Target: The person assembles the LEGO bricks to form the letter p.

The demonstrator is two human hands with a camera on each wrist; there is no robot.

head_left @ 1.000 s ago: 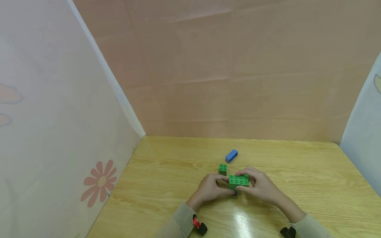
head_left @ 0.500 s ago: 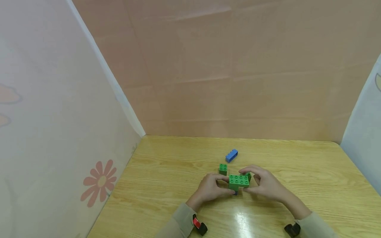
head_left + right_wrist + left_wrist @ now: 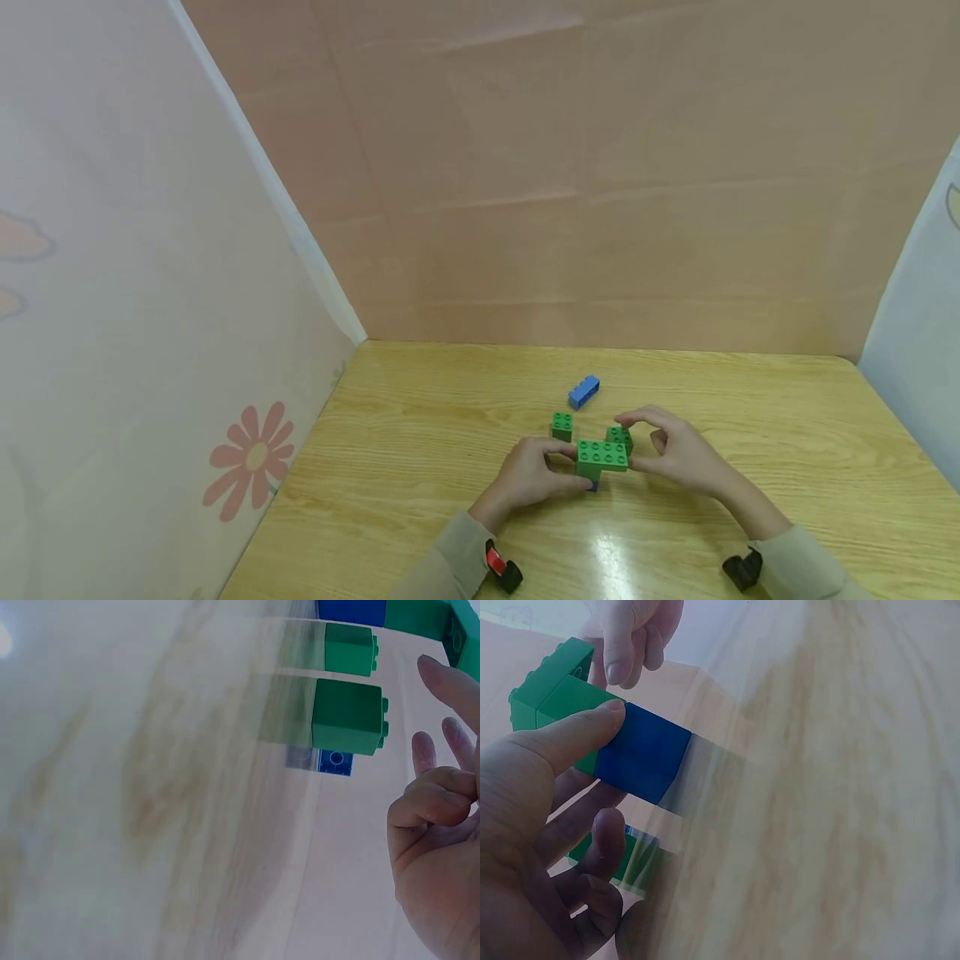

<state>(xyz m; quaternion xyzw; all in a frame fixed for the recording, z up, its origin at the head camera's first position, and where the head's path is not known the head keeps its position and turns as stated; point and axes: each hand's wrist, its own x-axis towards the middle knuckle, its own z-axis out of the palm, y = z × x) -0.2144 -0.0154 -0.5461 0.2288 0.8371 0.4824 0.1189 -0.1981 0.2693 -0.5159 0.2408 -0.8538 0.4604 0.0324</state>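
My left hand (image 3: 525,475) grips a small brick stack standing on the table, thumb on its near side. The stack has a blue brick (image 3: 645,754) at the bottom, a green brick (image 3: 577,703) above it, and a long green brick (image 3: 602,454) on top that juts out to the right. Just right of that overhang is my right hand (image 3: 678,454), thumb and fingers spread, holding nothing. Behind the overhang, close to the right fingertips, stands a small green brick (image 3: 619,435), partly hidden in the head view.
Another small green brick (image 3: 562,426) stands behind the left hand. Farther back a long blue brick (image 3: 583,392) lies on its side. A wood-grain table (image 3: 435,383) bears everything, with a tan panel (image 3: 600,250) behind it and pale side panels at both sides.
My right hand has let go of the stack and moved away to the right, uncovering the small green brick behind it. My left hand has kept its hold in place.
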